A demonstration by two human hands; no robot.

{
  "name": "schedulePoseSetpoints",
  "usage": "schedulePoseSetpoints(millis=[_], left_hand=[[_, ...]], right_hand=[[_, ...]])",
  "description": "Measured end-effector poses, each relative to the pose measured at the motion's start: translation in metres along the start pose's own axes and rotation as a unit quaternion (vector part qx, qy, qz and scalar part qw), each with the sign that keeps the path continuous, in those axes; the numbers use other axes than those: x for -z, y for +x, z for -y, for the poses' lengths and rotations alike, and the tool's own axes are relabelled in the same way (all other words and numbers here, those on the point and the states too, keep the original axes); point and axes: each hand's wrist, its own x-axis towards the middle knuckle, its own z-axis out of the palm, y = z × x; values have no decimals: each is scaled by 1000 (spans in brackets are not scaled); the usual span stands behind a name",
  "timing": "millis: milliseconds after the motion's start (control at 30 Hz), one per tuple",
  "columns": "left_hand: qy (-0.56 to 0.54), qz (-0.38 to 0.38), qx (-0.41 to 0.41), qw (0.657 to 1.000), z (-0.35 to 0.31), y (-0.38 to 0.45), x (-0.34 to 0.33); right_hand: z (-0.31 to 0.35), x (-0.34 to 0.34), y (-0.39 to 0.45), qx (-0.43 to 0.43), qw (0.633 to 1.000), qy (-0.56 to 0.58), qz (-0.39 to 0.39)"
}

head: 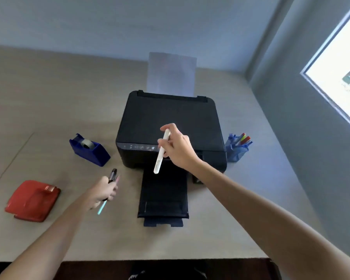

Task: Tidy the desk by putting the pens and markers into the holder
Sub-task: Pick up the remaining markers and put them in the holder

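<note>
My right hand (pixel 177 147) holds a white marker (pixel 161 153) above the front of the black printer, its lower end pointing down and left. My left hand (pixel 102 191) is closed around a bundle of pens (pixel 112 176); a dark cap sticks out above the fist and a light blue tip (pixel 101 209) below it. The blue mesh holder (pixel 236 151) stands to the right of the printer with several coloured pens (pixel 243 138) in it. Both hands are well left of the holder.
A black printer (pixel 170 122) with an extended output tray (pixel 164 197) and a sheet of paper (pixel 172 74) sits mid-desk. A blue tape dispenser (pixel 89 149) and a red hole punch (pixel 32 200) lie left. A grey wall and a window run along the right.
</note>
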Motion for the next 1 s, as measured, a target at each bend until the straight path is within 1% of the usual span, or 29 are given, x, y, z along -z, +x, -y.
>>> schedulePoseSetpoints(millis=[67, 133, 200, 267, 333, 400, 467, 533, 600, 667, 733, 833, 933, 1000], left_hand=[[-79, 8, -25, 997, -27, -21, -1], [-147, -3, -87, 985, -70, -41, -22], [-192, -14, -151, 970, -115, -62, -47], [-214, -2, -215, 953, -159, -77, -83], [-219, 33, -272, 936, -194, -86, -125], [-203, 61, -298, 931, -219, -87, -164], [-206, 85, -294, 929, -240, -84, -214], [-220, 109, -292, 924, -256, -77, -259], [-217, 113, -297, 923, -266, -61, -297], [-202, 95, -287, 932, -268, -41, -326], [-192, 61, -269, 942, -268, -18, -349], [-180, 23, -223, 958, -260, 18, -375], [-118, 7, -194, 974, -247, 41, -396], [-86, -17, -175, 981, -240, 47, -407]], right_hand=[[-2, 41, 0, 18, 998, 21, -52], [-17, 94, -4, 14, 992, 26, -123], [-40, 140, -6, -2, 981, 34, -193], [-68, 185, -9, -20, 964, 15, -266], [-96, 221, -12, -50, 951, 12, -305], [-113, 241, -17, -77, 941, 34, -328], [-134, 263, -22, -94, 932, 41, -349], [-151, 276, -24, -105, 929, 36, -353], [-168, 283, -20, -110, 932, 18, -346], [-181, 284, -14, -111, 937, -7, -330], [-194, 283, -6, -103, 944, -34, -311], [-212, 276, 5, -87, 958, -85, -259], [-237, 267, 16, -64, 968, -140, -199], [-252, 263, 18, -62, 970, -173, -158]])
